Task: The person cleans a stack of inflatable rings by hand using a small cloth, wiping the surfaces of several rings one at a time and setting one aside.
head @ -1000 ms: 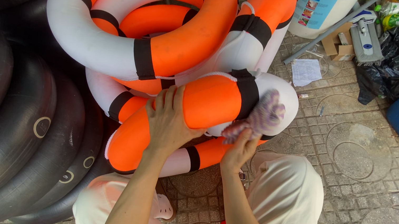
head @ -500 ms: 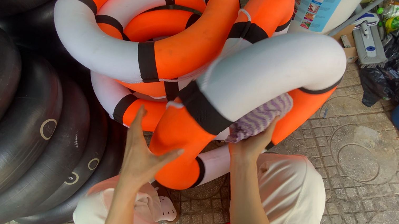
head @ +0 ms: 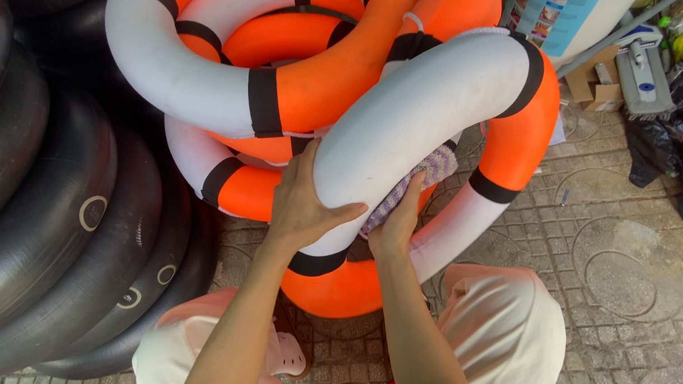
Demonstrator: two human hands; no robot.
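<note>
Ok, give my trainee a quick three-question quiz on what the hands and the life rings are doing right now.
1. True or false: the left hand rests on a white section of the front life ring.
2. What does the right hand press against that ring? A) a purple cloth B) a brush C) a rope
3. What lies stacked to the left of the life rings?

Key:
1. True; its thumb wraps over the white part, just above a black band.
2. A; the purple cloth sits between the hand and the ring's inner side.
3. Black rubber inner tubes, leaning side by side on the paved ground.
</note>
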